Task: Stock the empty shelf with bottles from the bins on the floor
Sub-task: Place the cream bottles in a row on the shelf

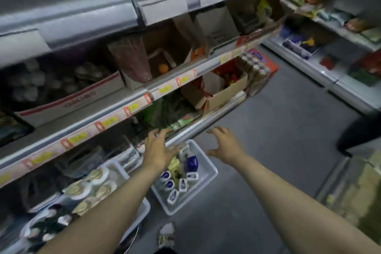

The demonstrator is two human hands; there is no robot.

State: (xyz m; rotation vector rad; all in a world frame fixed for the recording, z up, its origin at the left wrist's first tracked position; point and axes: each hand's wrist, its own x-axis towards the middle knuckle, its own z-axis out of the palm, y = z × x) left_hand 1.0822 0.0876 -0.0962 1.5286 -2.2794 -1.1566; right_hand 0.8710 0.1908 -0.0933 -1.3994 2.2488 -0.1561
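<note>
White bin (208,179) of bottles (181,185) on floor, directly below both hands. Left hand (157,150) spread, empty, above bin's near-shelf edge; right hand (224,143) spread, empty, just beside.

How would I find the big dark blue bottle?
Look at the floor by the shelves, where a white bin sits under the left hand. The dark blue bottle lies at its far end, the only all-blue one among small white bottles with blue labels.

1 head cam, looking fwd and down, close over floor bin (208,179).
</note>
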